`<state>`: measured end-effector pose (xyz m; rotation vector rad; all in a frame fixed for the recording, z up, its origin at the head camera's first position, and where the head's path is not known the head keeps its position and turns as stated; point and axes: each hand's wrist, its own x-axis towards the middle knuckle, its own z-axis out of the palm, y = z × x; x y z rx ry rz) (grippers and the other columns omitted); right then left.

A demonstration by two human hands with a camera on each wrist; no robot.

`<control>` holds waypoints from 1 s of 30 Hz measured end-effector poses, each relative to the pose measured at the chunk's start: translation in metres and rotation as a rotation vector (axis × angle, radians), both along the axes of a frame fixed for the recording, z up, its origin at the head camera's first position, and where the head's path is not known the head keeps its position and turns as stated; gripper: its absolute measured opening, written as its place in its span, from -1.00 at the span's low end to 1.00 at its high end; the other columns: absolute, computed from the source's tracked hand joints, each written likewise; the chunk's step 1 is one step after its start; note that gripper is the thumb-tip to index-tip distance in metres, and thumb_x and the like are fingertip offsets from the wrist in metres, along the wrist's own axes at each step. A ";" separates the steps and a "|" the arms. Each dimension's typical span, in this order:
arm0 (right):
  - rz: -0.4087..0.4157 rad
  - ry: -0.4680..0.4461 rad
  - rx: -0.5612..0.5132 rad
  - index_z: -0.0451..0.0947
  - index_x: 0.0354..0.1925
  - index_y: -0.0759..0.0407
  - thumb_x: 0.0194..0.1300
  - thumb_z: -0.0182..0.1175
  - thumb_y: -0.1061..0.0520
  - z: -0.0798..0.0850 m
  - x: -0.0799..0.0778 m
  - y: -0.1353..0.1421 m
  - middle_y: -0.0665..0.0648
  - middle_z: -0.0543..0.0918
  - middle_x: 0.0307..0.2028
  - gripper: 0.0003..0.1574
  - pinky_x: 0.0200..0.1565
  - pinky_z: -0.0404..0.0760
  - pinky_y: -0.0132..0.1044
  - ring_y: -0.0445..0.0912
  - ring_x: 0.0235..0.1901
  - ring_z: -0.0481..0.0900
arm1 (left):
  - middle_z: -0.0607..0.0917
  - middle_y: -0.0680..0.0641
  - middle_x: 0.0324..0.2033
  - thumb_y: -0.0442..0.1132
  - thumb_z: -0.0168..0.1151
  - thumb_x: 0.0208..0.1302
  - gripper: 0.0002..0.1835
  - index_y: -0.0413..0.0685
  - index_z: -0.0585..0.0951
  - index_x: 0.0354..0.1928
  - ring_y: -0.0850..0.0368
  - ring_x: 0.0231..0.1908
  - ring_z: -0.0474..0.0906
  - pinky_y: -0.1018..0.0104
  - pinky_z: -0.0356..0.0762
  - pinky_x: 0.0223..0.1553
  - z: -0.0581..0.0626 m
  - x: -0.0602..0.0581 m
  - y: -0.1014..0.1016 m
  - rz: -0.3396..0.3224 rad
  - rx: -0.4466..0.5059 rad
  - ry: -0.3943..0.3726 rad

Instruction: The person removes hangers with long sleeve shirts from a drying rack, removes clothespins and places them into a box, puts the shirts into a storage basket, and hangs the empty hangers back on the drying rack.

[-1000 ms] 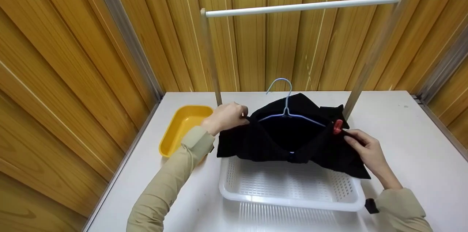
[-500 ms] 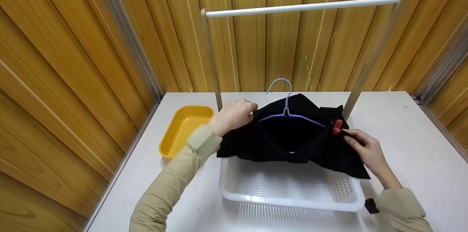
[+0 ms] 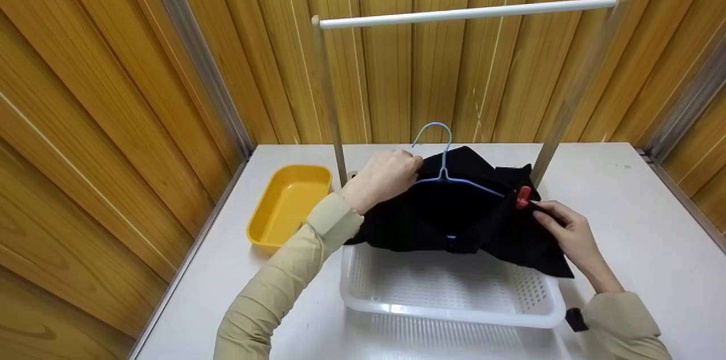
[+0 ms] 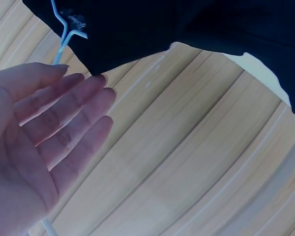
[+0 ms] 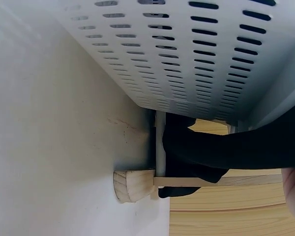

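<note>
A black shirt with a collar lies spread over a white plastic basket. Inside its neck opening is a blue wire hanger, its hook standing up. A red clothespin sits on the shirt's right shoulder. Just right of the clothespin, my right hand pinches the black cloth between thumb and fingers. My left hand is over the left shoulder, close to the hanger's hook. In the left wrist view its fingers are extended, holding nothing, and the thumb is near the hanger's neck.
Behind the shirt stands a rack with a white rail and wooden posts. A yellow tray is on the white table at the left. Wood-patterned panels close off the back and sides.
My left hand has let go of the shirt's left shoulder and moved right toward the hanger's hook. The right hand stays at the same spot on the cloth.
</note>
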<state>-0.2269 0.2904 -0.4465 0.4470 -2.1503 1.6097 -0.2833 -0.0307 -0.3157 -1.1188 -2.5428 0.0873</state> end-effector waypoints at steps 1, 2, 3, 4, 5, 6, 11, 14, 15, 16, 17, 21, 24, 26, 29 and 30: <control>-0.002 0.000 0.001 0.50 -0.25 0.52 0.16 0.11 0.47 0.000 0.000 0.000 0.18 0.61 -0.35 -0.86 -0.32 0.42 -0.47 -0.18 -0.36 0.51 | 0.60 -0.03 -0.52 -0.25 0.16 0.17 -0.90 -0.11 0.56 -0.45 0.08 -0.49 0.54 0.22 0.48 -0.54 0.001 0.000 0.002 -0.006 0.002 -0.002; -0.005 0.000 0.002 0.50 -0.25 0.52 0.16 0.11 0.47 0.000 0.000 0.000 0.18 0.61 -0.35 -0.86 -0.32 0.42 -0.48 -0.19 -0.36 0.51 | 0.60 -0.02 -0.51 -0.23 0.17 0.18 -0.89 -0.11 0.56 -0.44 0.08 -0.47 0.54 0.22 0.48 -0.52 0.002 0.000 0.005 -0.012 0.001 -0.002; -0.008 0.000 0.004 0.50 -0.25 0.52 0.15 0.11 0.47 0.001 0.000 0.000 0.18 0.61 -0.35 -0.86 -0.31 0.42 -0.48 -0.19 -0.36 0.51 | 0.59 -0.01 -0.51 -0.22 0.17 0.18 -0.88 -0.10 0.57 -0.44 0.09 -0.47 0.54 0.22 0.47 -0.51 0.003 0.001 0.007 -0.020 0.002 -0.006; -0.013 0.001 0.008 0.50 -0.25 0.52 0.15 0.11 0.47 0.001 0.000 0.000 0.17 0.61 -0.35 -0.86 -0.31 0.42 -0.48 -0.20 -0.36 0.51 | 0.59 -0.01 -0.51 -0.21 0.17 0.19 -0.88 -0.09 0.57 -0.44 0.10 -0.47 0.53 0.23 0.47 -0.51 0.003 0.001 0.009 -0.032 0.005 -0.008; -0.016 -0.001 0.010 0.50 -0.26 0.51 0.15 0.11 0.48 0.001 0.000 0.000 0.17 0.61 -0.35 -0.86 -0.31 0.41 -0.49 -0.20 -0.36 0.51 | 0.59 0.00 -0.51 -0.20 0.17 0.19 -0.87 -0.08 0.57 -0.45 0.11 -0.48 0.53 0.24 0.46 -0.51 0.004 0.001 0.012 -0.045 0.008 -0.003; -0.020 -0.002 0.011 0.51 -0.26 0.51 0.15 0.11 0.48 0.001 -0.001 0.001 0.16 0.61 -0.36 -0.86 -0.31 0.41 -0.49 -0.21 -0.36 0.51 | 0.59 0.01 -0.52 -0.20 0.17 0.19 -0.88 -0.07 0.57 -0.45 0.12 -0.49 0.52 0.24 0.46 -0.51 0.005 0.002 0.015 -0.062 0.010 0.001; -0.026 0.000 0.015 0.51 -0.27 0.51 0.13 0.09 0.53 0.000 -0.001 0.001 0.16 0.61 -0.36 -0.85 -0.31 0.42 -0.49 -0.23 -0.35 0.51 | 0.56 0.06 -0.57 -0.20 0.16 0.16 -0.88 -0.05 0.55 -0.48 0.16 -0.55 0.48 0.29 0.41 -0.57 0.005 0.004 0.029 -0.152 0.020 0.041; -0.022 0.009 0.015 0.50 -0.27 0.52 0.11 0.08 0.55 0.000 -0.001 0.001 0.18 0.61 -0.35 -0.83 -0.31 0.42 -0.49 -0.24 -0.34 0.52 | 0.55 0.06 -0.59 -0.17 0.17 0.16 -0.86 -0.05 0.54 -0.50 0.16 -0.55 0.49 0.30 0.41 -0.58 0.004 0.007 0.038 -0.188 0.014 0.071; -0.021 0.011 0.013 0.50 -0.26 0.52 0.11 0.08 0.56 0.000 -0.001 0.001 0.18 0.61 -0.35 -0.83 -0.31 0.42 -0.49 -0.24 -0.34 0.52 | 0.55 0.06 -0.58 -0.17 0.17 0.16 -0.85 -0.05 0.53 -0.50 0.16 -0.54 0.49 0.30 0.41 -0.57 0.004 0.008 0.040 -0.200 0.011 0.079; -0.020 0.011 0.010 0.51 -0.27 0.52 0.11 0.08 0.56 0.000 -0.001 0.001 0.19 0.61 -0.35 -0.82 -0.31 0.42 -0.49 -0.24 -0.34 0.52 | 0.55 0.05 -0.57 -0.16 0.16 0.17 -0.84 -0.05 0.54 -0.49 0.16 -0.53 0.50 0.30 0.41 -0.57 0.004 0.008 0.043 -0.213 0.009 0.087; -0.020 0.013 0.009 0.50 -0.27 0.53 0.11 0.08 0.56 0.000 -0.001 0.001 0.19 0.61 -0.35 -0.82 -0.31 0.42 -0.49 -0.24 -0.34 0.52 | 0.55 0.05 -0.56 -0.14 0.16 0.18 -0.84 -0.04 0.54 -0.48 0.16 -0.52 0.50 0.30 0.42 -0.56 0.004 0.009 0.045 -0.219 0.004 0.091; -0.032 0.014 0.007 0.50 -0.28 0.53 0.10 0.08 0.57 0.000 -0.001 0.002 0.15 0.61 -0.36 -0.83 -0.30 0.41 -0.50 -0.25 -0.34 0.52 | 0.56 0.05 -0.49 -0.11 0.14 0.19 -0.83 -0.03 0.56 -0.41 0.17 -0.42 0.51 0.32 0.44 -0.51 0.004 0.012 0.056 -0.240 -0.009 0.110; -0.037 0.008 0.006 0.50 -0.28 0.52 0.10 0.08 0.56 0.001 0.000 0.001 0.13 0.61 -0.36 -0.83 -0.31 0.41 -0.50 -0.25 -0.35 0.51 | 0.57 0.07 -0.44 -0.08 0.14 0.19 -0.83 -0.02 0.58 -0.36 0.18 -0.34 0.50 0.35 0.45 -0.45 0.002 0.014 0.064 -0.259 -0.012 0.122; -0.032 0.002 0.002 0.50 -0.27 0.52 0.11 0.08 0.56 0.001 0.000 0.001 0.13 0.61 -0.37 -0.83 -0.33 0.42 -0.49 -0.24 -0.37 0.51 | 0.58 0.08 -0.41 -0.08 0.15 0.19 -0.83 0.00 0.59 -0.31 0.18 -0.28 0.49 0.37 0.45 -0.39 0.001 0.014 0.069 -0.280 -0.007 0.128; -0.021 -0.007 -0.015 0.49 -0.27 0.52 0.12 0.08 0.55 0.001 0.001 0.000 0.14 0.60 -0.38 -0.84 -0.36 0.42 -0.48 -0.21 -0.41 0.51 | 0.58 0.09 -0.36 -0.07 0.15 0.20 -0.81 0.01 0.60 -0.25 0.19 -0.22 0.47 0.39 0.43 -0.32 0.000 0.014 0.075 -0.300 0.008 0.129; -0.019 -0.007 -0.017 0.49 -0.27 0.52 0.12 0.08 0.55 0.001 0.001 -0.001 0.15 0.60 -0.38 -0.84 -0.37 0.43 -0.48 -0.21 -0.41 0.51 | 0.58 0.09 -0.35 -0.07 0.15 0.20 -0.80 0.00 0.60 -0.24 0.19 -0.21 0.46 0.39 0.43 -0.30 0.000 0.015 0.078 -0.305 0.014 0.128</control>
